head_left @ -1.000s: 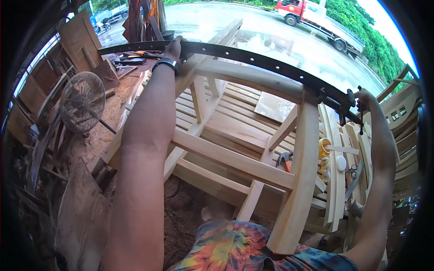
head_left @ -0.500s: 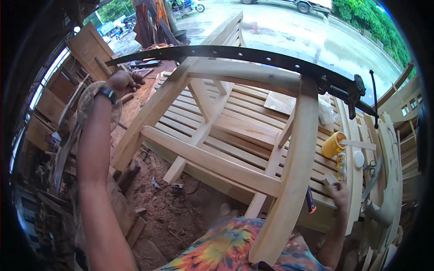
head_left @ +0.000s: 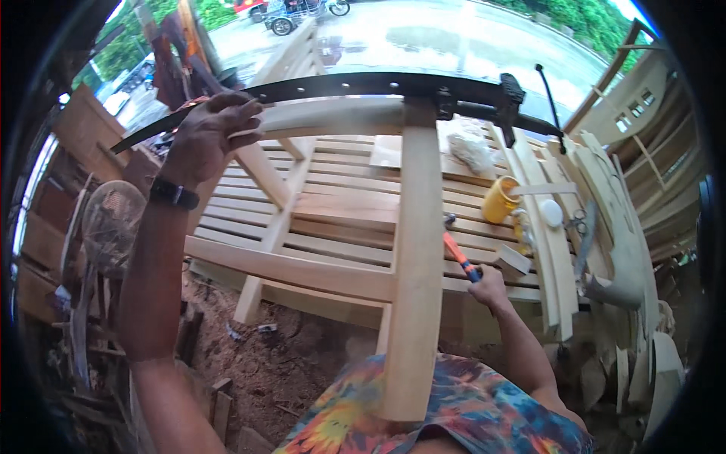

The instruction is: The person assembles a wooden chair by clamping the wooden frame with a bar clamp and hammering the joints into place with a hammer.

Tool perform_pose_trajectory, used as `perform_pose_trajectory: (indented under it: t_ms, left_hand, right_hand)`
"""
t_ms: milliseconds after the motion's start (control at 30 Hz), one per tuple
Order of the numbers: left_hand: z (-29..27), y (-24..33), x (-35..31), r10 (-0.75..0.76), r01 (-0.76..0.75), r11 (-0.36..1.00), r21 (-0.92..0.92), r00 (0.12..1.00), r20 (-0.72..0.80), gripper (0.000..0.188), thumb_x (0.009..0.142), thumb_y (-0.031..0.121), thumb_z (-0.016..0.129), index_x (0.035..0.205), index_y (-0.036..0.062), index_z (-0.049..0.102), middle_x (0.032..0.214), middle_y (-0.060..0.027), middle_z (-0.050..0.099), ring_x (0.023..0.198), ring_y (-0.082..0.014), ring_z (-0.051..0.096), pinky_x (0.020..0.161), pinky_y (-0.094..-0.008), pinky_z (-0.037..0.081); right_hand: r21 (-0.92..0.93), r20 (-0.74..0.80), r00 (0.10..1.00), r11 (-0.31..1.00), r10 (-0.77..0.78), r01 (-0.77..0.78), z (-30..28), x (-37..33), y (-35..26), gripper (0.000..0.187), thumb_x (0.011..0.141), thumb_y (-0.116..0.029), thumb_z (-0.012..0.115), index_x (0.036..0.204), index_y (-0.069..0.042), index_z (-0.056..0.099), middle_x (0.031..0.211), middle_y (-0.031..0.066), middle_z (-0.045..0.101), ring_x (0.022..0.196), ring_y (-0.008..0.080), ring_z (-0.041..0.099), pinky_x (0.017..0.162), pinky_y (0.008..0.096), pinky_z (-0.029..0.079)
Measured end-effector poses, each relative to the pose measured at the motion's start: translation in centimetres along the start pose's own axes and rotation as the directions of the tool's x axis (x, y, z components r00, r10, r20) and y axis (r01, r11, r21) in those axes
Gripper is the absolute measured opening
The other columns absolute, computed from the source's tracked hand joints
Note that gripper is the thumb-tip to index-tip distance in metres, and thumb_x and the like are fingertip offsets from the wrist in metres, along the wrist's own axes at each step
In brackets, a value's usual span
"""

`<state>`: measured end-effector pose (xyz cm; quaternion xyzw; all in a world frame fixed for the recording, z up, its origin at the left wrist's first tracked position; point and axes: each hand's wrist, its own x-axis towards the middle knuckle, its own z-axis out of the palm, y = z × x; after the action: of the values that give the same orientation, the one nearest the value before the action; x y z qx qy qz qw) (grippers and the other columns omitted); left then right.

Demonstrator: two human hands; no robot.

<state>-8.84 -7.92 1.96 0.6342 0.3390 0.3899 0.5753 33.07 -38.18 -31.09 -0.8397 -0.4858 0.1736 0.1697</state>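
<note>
A pale wooden chair frame point(head_left: 414, 250) stands in front of me, leaning against my body. A long black bar clamp point(head_left: 355, 85) runs across its curved top rail. My left hand point(head_left: 212, 132) grips the left end of that rail, just under the bar. My right hand point(head_left: 488, 286) is lower at the right and is shut on the orange handle of a hammer point(head_left: 458, 256), whose head lies over a slatted wooden surface point(head_left: 333, 204).
A yellow cup point(head_left: 499, 200), a white lid point(head_left: 551, 213), scissors point(head_left: 578, 222) and curved wooden parts point(head_left: 624, 250) lie at the right. A fan point(head_left: 112, 225) and stacked boards stand at the left. Sawdust covers the ground point(head_left: 280, 356). A wet road lies beyond.
My right hand left the clamp's right end, dropped to the slatted surface and took hold of the hammer. My left hand shifted along the top rail. The view turned left.
</note>
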Motion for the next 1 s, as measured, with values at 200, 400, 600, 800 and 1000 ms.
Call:
perform_pose_trajectory:
  t_ms: [200,400,600,800,1000]
  left_hand:
    - [9.0,-2.4,5.4,0.350,-0.306,0.937,-0.172,0.842,0.410,0.030,0.088,0.012,0.070,0.115,-0.0028,0.065,0.106,-0.0114,0.069,0.094,-0.0168,0.068,0.081,-0.0254,0.056]
    - [14.8,-2.0,7.8,0.424,-0.480,0.876,0.035,0.803,0.418,0.031,0.086,0.007,0.071,0.115,-0.0027,0.064,0.098,-0.0123,0.072,0.094,-0.0174,0.068,0.086,-0.0276,0.054]
    - [16.0,-3.7,9.2,0.518,-0.587,0.791,0.171,0.792,0.322,0.032,0.087,0.006,0.069,0.117,0.0007,0.060,0.099,-0.0159,0.072,0.092,-0.0171,0.069,0.087,-0.0273,0.053]
    - [16.5,-5.4,10.4,0.491,-0.529,0.841,0.111,0.834,0.253,0.028,0.087,0.005,0.070,0.111,-0.0001,0.058,0.098,-0.0155,0.072,0.094,-0.0184,0.069,0.086,-0.0276,0.054]
    - [17.0,-5.6,10.9,0.533,-0.567,0.815,0.119,0.814,0.231,0.027,0.086,0.004,0.070,0.109,-0.0010,0.057,0.097,-0.0148,0.073,0.093,-0.0169,0.069,0.083,-0.0260,0.054]
  right_hand:
    - [0.396,0.172,0.976,0.898,0.132,-0.191,-4.2,-2.9,-0.3,0.026,0.069,-0.016,0.068,0.090,-0.001,0.064,0.070,0.0040,0.059,0.063,0.0136,0.055,0.062,0.0301,0.047]
    - [0.489,-0.048,0.998,0.870,-0.049,0.067,-13.5,-8.9,-5.2,0.015,0.076,-0.012,0.071,0.084,-0.006,0.060,0.067,-0.0012,0.056,0.054,0.0084,0.052,0.050,0.0252,0.043]
    - [0.865,-0.263,0.961,0.419,-0.087,0.275,-21.3,-11.7,-12.9,0.027,0.086,-0.009,0.066,0.110,0.001,0.057,0.070,0.0002,0.055,0.051,0.0092,0.052,0.047,0.0249,0.045]
    - [0.646,-0.338,0.936,0.699,-0.096,0.305,-25.4,-12.7,-20.1,0.045,0.093,-0.010,0.059,0.134,0.001,0.043,0.063,0.0002,0.051,0.040,0.0070,0.047,0.037,0.0209,0.040]
    - [0.389,-0.339,0.917,0.856,-0.210,0.340,-28.0,-11.3,-24.6,0.069,0.087,0.000,0.058,0.150,-0.017,0.035,0.065,-0.0007,0.054,0.043,0.0034,0.045,0.039,0.0218,0.037]
